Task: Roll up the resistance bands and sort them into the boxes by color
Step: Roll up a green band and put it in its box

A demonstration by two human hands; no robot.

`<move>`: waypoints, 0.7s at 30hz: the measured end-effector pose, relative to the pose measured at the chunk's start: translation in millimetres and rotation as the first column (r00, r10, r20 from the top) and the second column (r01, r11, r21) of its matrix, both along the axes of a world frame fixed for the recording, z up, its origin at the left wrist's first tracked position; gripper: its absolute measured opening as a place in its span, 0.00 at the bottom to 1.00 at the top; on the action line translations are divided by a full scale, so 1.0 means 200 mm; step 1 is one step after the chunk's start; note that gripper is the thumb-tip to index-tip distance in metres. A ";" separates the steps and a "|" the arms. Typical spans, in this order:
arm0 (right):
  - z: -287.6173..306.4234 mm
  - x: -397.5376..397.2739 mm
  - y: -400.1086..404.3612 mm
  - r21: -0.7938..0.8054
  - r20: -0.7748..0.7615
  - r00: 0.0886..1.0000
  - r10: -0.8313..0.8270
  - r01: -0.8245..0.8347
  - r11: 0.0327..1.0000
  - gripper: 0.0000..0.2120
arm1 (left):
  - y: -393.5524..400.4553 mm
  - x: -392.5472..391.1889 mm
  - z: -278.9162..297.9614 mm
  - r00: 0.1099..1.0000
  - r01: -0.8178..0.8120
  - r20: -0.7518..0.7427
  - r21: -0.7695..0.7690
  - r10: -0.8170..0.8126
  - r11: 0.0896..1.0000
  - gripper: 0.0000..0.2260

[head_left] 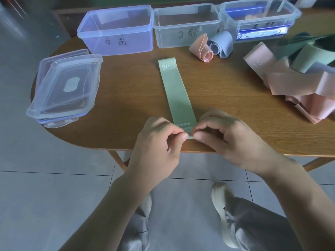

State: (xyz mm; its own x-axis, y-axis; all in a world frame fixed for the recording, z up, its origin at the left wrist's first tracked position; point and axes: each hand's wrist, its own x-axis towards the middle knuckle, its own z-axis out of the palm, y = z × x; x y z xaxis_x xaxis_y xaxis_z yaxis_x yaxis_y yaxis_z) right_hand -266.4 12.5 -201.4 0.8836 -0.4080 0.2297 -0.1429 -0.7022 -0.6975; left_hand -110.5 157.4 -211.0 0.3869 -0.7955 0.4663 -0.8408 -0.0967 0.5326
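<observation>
— At the near edge of the table (126, 98), what have you got?

— I see the green band (176, 95) lying flat, its "30 LB" end pointing toward the boxes. My left hand (159, 142) and right hand (223, 136) both pinch its near end between thumb and fingertips, curled tight, right at the start of the roll.

— What worries you?

— That first fold. It sits almost at the table's lip, so I judge a slip could drop the end off the edge. If the two pinches aren't level, the roll would likely go crooked and cone out.

— And afterwards?

— Springing open. The pink roll (201, 49) and blue roll (220, 45) beside the middle box (186, 24) look loosened. Sorting could also go astray: the box labels are handwritten and hard for me to read.
</observation>
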 end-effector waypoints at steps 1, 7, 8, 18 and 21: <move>0.00 0.00 0.00 0.008 -0.003 1.000 -0.006 0.006 1.000 0.05 | 0.00 0.00 0.00 1.000 -0.001 -0.011 -0.002 0.001 1.000 0.03; 0.01 0.03 0.02 0.005 0.021 0.997 -0.079 0.079 0.997 0.02 | -0.01 -0.02 0.01 0.996 -0.005 -0.084 -0.022 0.003 1.000 0.04; 0.02 0.03 0.02 0.008 0.016 0.996 -0.089 0.089 0.996 0.02 | -0.01 -0.02 0.01 0.996 0.002 -0.088 -0.021 -0.004 1.000 0.05; 0.05 0.07 0.02 0.041 -0.094 0.978 -0.186 0.191 0.981 0.05 | 0.02 0.03 0.01 0.993 0.113 -0.041 -0.031 -0.115 0.993 0.01; 0.05 0.07 0.03 0.023 -0.096 0.975 -0.199 0.202 0.979 0.05 | 0.02 0.04 -0.01 0.996 0.079 -0.047 -0.027 -0.080 0.996 0.05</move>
